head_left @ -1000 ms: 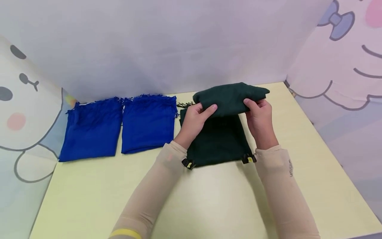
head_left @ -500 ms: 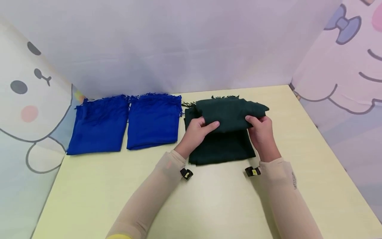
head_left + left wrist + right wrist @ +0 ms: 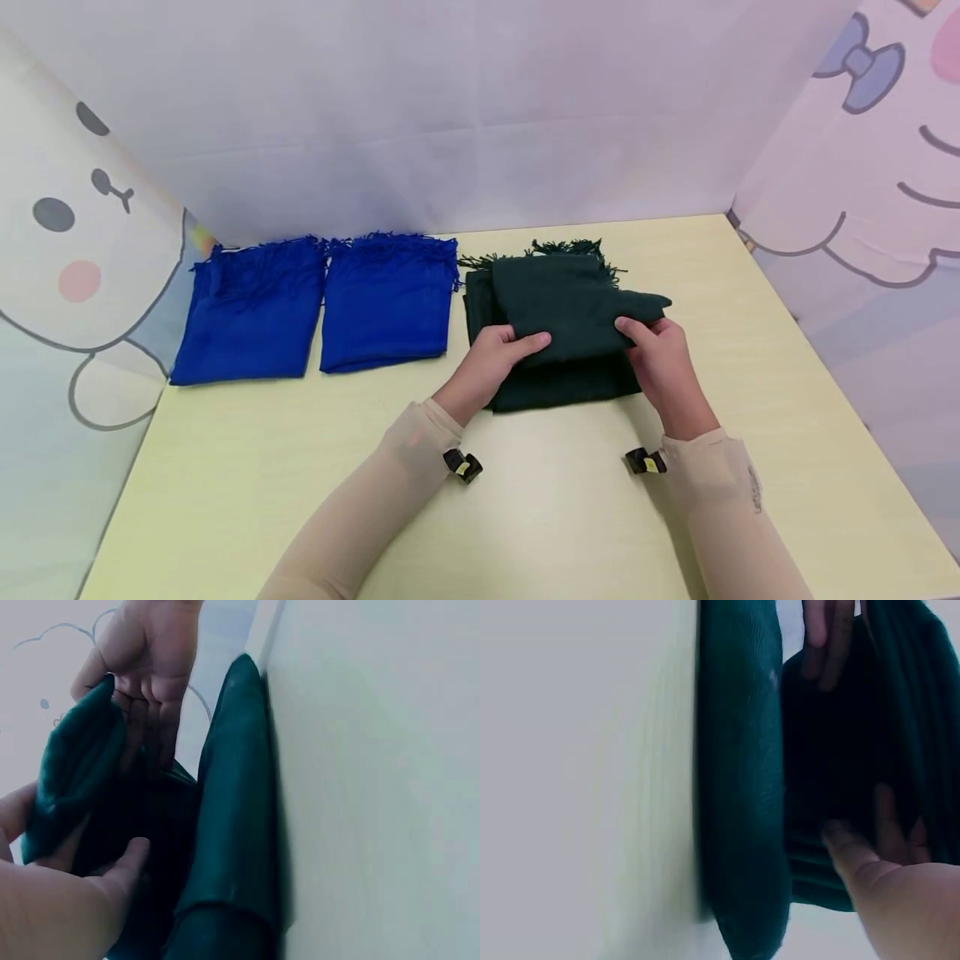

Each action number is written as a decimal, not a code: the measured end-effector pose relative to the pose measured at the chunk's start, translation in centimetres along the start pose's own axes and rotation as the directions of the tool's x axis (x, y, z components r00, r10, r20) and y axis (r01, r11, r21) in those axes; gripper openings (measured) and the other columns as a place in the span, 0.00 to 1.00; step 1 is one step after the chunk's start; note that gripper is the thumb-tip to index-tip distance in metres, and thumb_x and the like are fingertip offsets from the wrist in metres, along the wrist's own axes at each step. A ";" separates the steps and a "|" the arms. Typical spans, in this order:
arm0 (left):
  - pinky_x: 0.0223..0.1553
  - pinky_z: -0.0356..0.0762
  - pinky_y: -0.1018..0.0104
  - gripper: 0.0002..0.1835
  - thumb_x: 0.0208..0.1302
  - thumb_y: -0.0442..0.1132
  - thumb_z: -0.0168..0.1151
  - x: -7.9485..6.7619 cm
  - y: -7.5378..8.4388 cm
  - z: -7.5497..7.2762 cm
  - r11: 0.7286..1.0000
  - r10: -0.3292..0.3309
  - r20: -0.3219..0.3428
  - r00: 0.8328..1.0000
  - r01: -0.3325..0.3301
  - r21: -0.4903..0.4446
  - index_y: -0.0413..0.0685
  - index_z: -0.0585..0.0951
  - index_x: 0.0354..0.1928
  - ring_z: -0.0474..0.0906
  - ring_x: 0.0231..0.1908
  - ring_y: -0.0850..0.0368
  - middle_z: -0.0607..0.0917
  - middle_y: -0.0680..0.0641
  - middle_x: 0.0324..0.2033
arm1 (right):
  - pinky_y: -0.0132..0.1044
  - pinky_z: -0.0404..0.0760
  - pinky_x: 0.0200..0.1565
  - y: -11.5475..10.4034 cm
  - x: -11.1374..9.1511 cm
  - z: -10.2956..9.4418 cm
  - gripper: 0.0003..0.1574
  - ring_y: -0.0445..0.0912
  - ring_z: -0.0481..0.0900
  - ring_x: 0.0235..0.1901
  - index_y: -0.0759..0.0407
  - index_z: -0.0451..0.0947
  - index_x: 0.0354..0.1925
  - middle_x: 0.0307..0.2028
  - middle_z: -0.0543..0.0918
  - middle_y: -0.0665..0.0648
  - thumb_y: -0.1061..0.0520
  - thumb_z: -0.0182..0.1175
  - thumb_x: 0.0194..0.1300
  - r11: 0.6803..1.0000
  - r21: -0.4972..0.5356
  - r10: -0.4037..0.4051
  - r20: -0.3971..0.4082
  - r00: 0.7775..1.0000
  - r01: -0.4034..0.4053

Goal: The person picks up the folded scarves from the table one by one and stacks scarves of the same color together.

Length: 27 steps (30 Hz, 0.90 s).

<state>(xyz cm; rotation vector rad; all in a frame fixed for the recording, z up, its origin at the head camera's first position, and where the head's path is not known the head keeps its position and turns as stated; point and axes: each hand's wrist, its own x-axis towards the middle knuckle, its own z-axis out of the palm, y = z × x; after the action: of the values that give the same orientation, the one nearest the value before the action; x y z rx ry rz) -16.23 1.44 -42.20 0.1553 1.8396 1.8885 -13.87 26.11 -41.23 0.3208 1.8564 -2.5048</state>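
Lifted flap (image 3: 573, 317) of the green cloth (image 3: 566, 393) has come nearer the person, baring more fringe (image 3: 573, 247) behind. Left hand (image 3: 492, 357) and right hand (image 3: 663, 358) pinch it at opposite sides, probably to keep it spread above the layers on the table (image 3: 547, 508).

Cloth (image 3: 746, 772), dark green, folded: thick rounded edge along pale surface (image 3: 577, 780); layered portion raised at right; dark hollow between. Right hand (image 3: 900, 889), lower right: fingers in the hollow. Left hand (image 3: 829, 637), top, partly in frame: fingers pointing down.
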 end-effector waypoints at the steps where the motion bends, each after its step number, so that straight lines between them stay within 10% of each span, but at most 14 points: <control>1: 0.43 0.70 0.65 0.20 0.61 0.57 0.69 -0.1 -0.1 0.1 1.000 -0.019 0.003 1.000 0.019 -0.014 0.45 0.84 0.30 0.72 0.37 0.60 0.78 0.54 0.27 | 0.28 0.78 0.52 0.0 -0.2 0.0 0.25 0.44 0.77 0.48 0.65 0.67 0.57 0.53 0.73 0.55 0.57 0.64 0.69 1.000 -0.013 0.014 -0.005 1.000 -0.014; 8: 0.69 0.62 0.50 0.18 0.68 0.46 0.65 -0.7 -1.0 0.4 0.979 -0.111 0.054 0.992 0.118 -0.166 0.37 0.83 0.48 0.77 0.55 0.58 0.83 0.51 0.51 | 0.27 0.79 0.46 0.2 -1.8 -0.1 0.28 0.41 0.76 0.43 0.66 0.66 0.58 0.50 0.73 0.53 0.52 0.64 0.69 0.989 -0.108 0.103 0.001 0.995 -0.103; 18: 0.56 0.78 0.52 0.24 0.72 0.36 0.60 -1.9 -2.1 0.4 0.892 -0.123 0.179 0.976 0.188 -0.412 0.35 0.69 0.65 0.78 0.59 0.48 0.75 0.43 0.62 | 0.42 0.84 0.47 1.0 -3.4 -0.8 0.41 0.44 0.86 0.43 0.70 0.56 0.68 0.54 0.76 0.55 0.50 0.62 0.71 0.950 -0.249 0.214 0.088 0.973 -0.186; 27: 0.54 0.79 0.55 0.25 0.74 0.36 0.57 -3.3 -2.8 0.6 0.846 -0.190 0.193 0.963 0.260 -0.465 0.36 0.64 0.67 0.82 0.53 0.40 0.76 0.39 0.62 | 0.38 0.85 0.44 1.2 -4.0 -1.1 0.47 0.48 0.88 0.34 0.71 0.58 0.64 0.52 0.75 0.60 0.42 0.66 0.65 0.898 -0.357 0.260 -0.037 0.965 -0.255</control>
<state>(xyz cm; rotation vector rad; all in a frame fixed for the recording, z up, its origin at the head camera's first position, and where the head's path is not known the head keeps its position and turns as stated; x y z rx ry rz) -12.33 0.51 -44.04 -0.0980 1.1800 2.0436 -9.64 26.32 -41.98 0.5011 2.0595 -1.9468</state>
